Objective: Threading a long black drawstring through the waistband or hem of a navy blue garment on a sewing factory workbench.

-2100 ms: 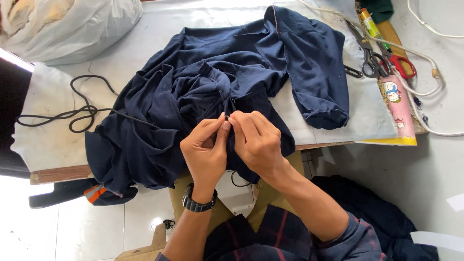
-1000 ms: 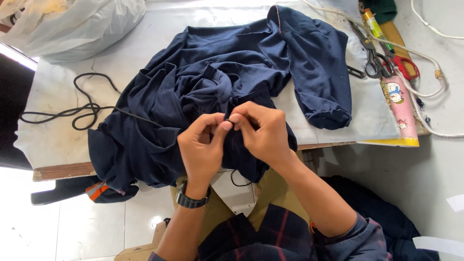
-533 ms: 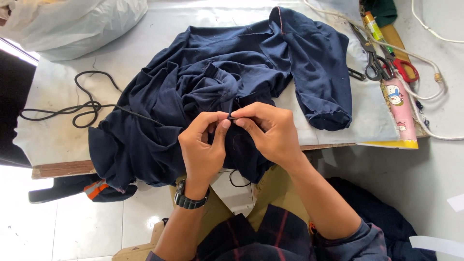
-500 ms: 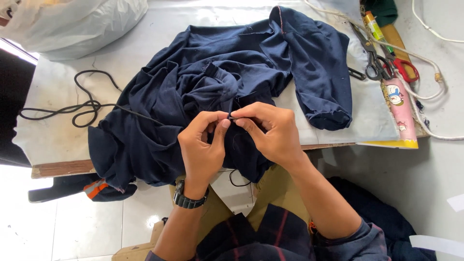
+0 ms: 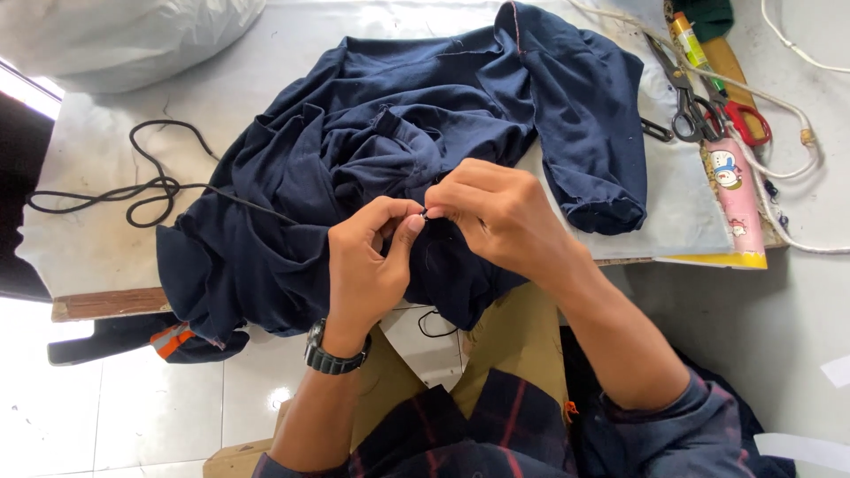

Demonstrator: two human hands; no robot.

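At the near edge of a pale work table, a person seated close in works a crumpled navy garment with both bare hands. The left hand, with a dark wristwatch at the wrist, pinches a fold of the cloth between thumb and forefinger. The right hand meets it fingertip to fingertip, also pinched, gripping something small and dark at the seam; what it is cannot be made out. Compared with two seconds ago, the hands have barely shifted, the right one closing slightly over the left, and the garment lies as before. The work reads as fine, unhurried picking at one spot, not yet finished.

The garment hangs over the table's front edge toward the person's lap, one sleeve spread to the right. A black cord loops on the left, running under the cloth. Scissors and a pink tube lie along the right edge, well apart from the hands. A white bag fills the far left corner. Bare tabletop shows left of the garment; to the right, space is narrower.
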